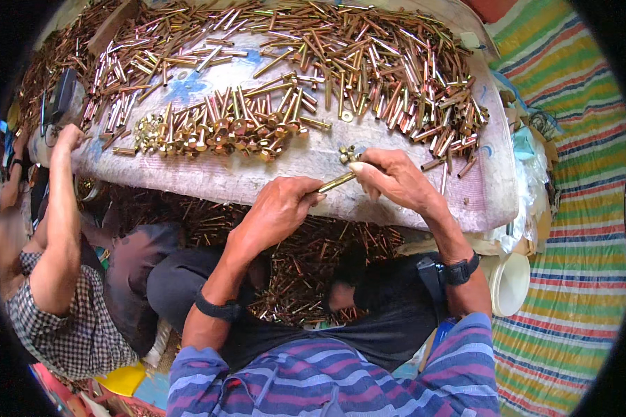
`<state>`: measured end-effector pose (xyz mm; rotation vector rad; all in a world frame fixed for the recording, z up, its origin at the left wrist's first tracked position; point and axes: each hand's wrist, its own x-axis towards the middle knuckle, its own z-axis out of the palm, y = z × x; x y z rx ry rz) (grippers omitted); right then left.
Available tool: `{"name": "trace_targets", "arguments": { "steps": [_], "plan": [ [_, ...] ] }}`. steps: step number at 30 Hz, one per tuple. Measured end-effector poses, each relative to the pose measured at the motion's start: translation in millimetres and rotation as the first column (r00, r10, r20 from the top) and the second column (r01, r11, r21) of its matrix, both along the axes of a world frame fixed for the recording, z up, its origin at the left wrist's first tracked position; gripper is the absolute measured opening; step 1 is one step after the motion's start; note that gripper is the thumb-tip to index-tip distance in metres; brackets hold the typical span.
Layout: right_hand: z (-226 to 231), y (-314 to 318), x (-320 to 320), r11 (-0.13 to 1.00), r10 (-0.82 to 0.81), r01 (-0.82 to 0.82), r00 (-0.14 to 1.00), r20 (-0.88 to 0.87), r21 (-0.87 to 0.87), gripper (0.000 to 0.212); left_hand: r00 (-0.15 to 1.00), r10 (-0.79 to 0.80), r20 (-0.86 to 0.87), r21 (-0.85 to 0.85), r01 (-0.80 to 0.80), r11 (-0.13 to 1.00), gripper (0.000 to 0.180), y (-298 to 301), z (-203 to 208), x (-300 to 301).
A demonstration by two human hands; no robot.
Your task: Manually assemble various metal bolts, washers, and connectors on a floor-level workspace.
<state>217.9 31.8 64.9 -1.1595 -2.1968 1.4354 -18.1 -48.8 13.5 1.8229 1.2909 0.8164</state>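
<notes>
Open strip along the near edge of the table, broadest toward the near right corner, with room to slip past. Mid-edge, though, blocked: left hand and right hand right there, slim rod between them, small clump of nuts at the right fingertips. Left of centre, a tight bank of headed bolts, with a bare patch behind, hemmed in by rods along the far edge. Toward the right edge, heaped tubes, hardly a gap. Near left corner, pinched by a co-worker's hand and dark device.
</notes>
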Motion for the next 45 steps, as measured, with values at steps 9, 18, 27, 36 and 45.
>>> {"name": "trace_targets", "arguments": {
  "steps": [9,18,27,36,45],
  "plan": [
    [-6,-2,-3,0.972,-0.025,0.031,0.999,-0.028,0.232,0.043,1.0,0.016,0.009,-0.04,-0.015,0.999,0.021,0,6,2],
    [1,-1,3,0.989,-0.103,0.115,0.988,0.119,-0.096,0.048,0.999,-0.027,0.024,-0.034,0.028,0.999,0.022,-2,8,3],
    [-3,44,-39,0.817,-0.167,0.016,0.963,0.21,0.576,0.038,0.961,-0.277,-0.007,-0.188,0.271,0.944,0.042,-7,6,4],
    [-19,78,-103,0.874,-0.157,-0.055,0.908,0.389,0.483,0.053,0.956,-0.262,-0.131,-0.183,0.237,0.954,0.047,-10,6,5],
    [-21,87,-128,0.907,-0.263,0.086,0.88,0.396,0.412,0.066,0.98,-0.165,-0.108,-0.127,0.151,0.98,0.039,-11,3,4]
  ]
}}
